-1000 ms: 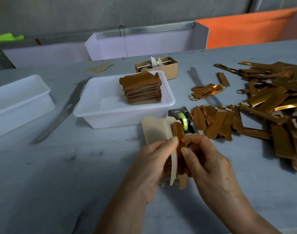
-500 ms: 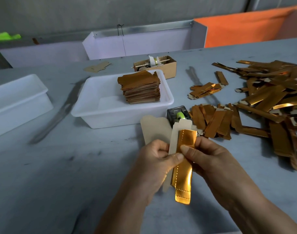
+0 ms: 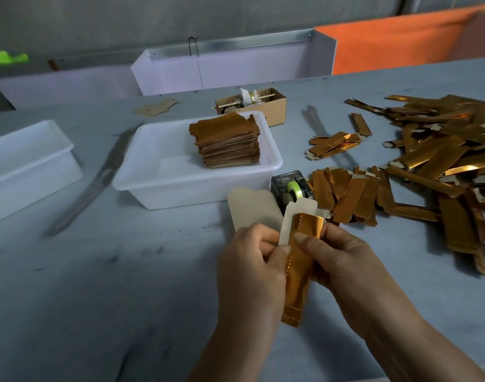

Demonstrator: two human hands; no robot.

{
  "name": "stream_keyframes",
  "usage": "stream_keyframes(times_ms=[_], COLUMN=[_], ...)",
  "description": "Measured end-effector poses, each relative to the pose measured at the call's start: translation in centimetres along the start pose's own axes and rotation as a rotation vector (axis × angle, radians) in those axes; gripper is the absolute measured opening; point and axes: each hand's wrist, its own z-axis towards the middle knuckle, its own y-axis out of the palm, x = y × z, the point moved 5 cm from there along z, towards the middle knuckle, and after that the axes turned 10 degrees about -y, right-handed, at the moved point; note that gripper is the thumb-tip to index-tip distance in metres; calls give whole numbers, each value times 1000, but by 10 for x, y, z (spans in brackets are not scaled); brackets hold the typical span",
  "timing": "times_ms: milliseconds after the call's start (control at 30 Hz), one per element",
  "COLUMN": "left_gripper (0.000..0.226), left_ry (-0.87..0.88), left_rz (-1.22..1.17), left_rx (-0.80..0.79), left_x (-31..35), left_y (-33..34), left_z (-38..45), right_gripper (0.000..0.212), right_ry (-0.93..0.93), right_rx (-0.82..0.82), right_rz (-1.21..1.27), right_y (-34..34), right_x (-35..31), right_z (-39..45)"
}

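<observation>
Both hands are busy on one piece, held up just above the grey table (image 3: 111, 285) near its front edge. The left hand (image 3: 251, 267) pinches the gold carton blank (image 3: 297, 285) along its left side, thumb lying across the pale edge and the other fingers curled behind it. The right hand (image 3: 343, 260) grasps the same blank from the other side, thumb pressed flat on the shiny gold face near the top and fingers wrapped round the back. The blank stands nearly upright between them, tilted a little to the right at its top. A long gold panel faces me, its dotted crease lines showing, and the plain pale inner side opens out behind and to the left. Just beyond the hands sits a tape dispenser (image 3: 289, 186) with a green roll, close against the front right corner of a white tub (image 3: 180, 188). In that tub, at its far right end, lies a neat stack of flat gold blanks (image 3: 227, 144). A second white tub (image 3: 29, 161) stands well to the left. Behind the first tub is a small cardboard box (image 3: 274, 106) of odds and ends. To the right of the dispenser a row of folded gold pieces (image 3: 348, 197) lies side by side, and further right a loose heap of folded pieces (image 3: 442, 161) spreads toward the table's edge.
</observation>
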Motion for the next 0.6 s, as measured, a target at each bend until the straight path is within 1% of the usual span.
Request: stream_keyframes(times_ms=[67, 100, 133, 167, 267, 367, 467, 500, 533, 567, 600], left_gripper=[6, 10, 16, 21, 28, 29, 24, 22, 24, 30, 31], left_ry=[135, 215, 268, 312, 390, 400, 449, 453, 429, 368, 260], left_rz=[181, 299, 398, 489, 705, 830, 815, 787, 734, 654, 526], left_rx=[96, 132, 132, 165, 247, 247, 226, 211, 183, 145, 92], left_x=[10, 15, 18, 21, 23, 17, 16, 16, 16, 15, 14], left_y=[-1, 0, 4, 7, 20, 28, 28, 27, 24, 19, 13], left_z=[-6, -9, -13, -18, -30, -34, -37, -37, -35, -30, -23], right_gripper=[11, 12, 13, 13, 13, 20, 25, 21, 16, 13, 12], right_ry=[-7, -10, -9, -8, 6, 46, 50, 52, 64, 79, 95], right_rx=[10, 14, 17, 16, 16, 2, -18, 1, 22, 30, 25], right_rz=[0, 2, 5, 4, 15, 59, -34, -42, -29, 2, 43], right_y=[1, 3, 4, 6, 9, 11, 11, 10, 8, 7, 6], right_x=[-1, -2, -2, -3, -3, -1, 2, 4, 4, 5, 5], right_z=[2, 3, 4, 4, 6, 5, 5, 6, 7, 8, 8])
